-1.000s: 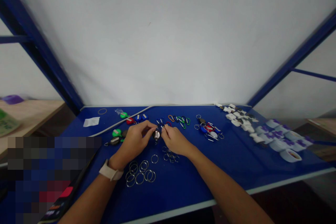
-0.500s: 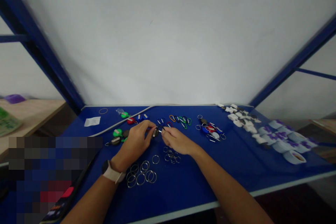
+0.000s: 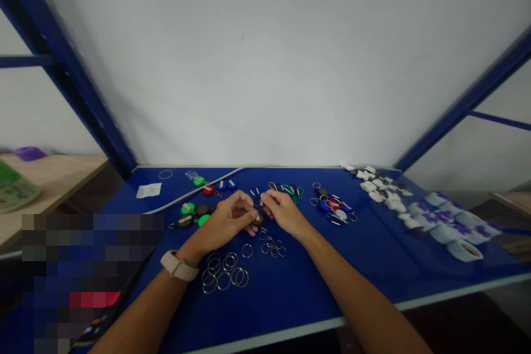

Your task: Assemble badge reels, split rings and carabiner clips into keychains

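Observation:
My left hand (image 3: 230, 218), a pale watch band on its wrist, holds a dark round badge reel (image 3: 258, 220) between thumb and fingers. Close beside it my right hand (image 3: 286, 213) is closed in a pinch at the top of the reel; the small part in its fingertips is too hidden to name. Large split rings (image 3: 224, 280) and smaller rings (image 3: 274, 247) lie in front of my hands. Coloured carabiners (image 3: 290, 189) are just behind them. Left of my left hand lie more badge reels, among them a green one (image 3: 188, 208).
Finished-looking reels with rings and carabiners (image 3: 334, 207) form a pile on the right. Beyond are white pieces (image 3: 379, 188) and white cups (image 3: 464, 250) with purple parts. A grey cable (image 3: 178, 202) crosses the blue table (image 3: 290, 298) at the left, near a white packet (image 3: 149, 191).
My left hand has opened its grip a little and turned, showing the dark reel more clearly. My right hand has shifted slightly right and up. The view has moved a little.

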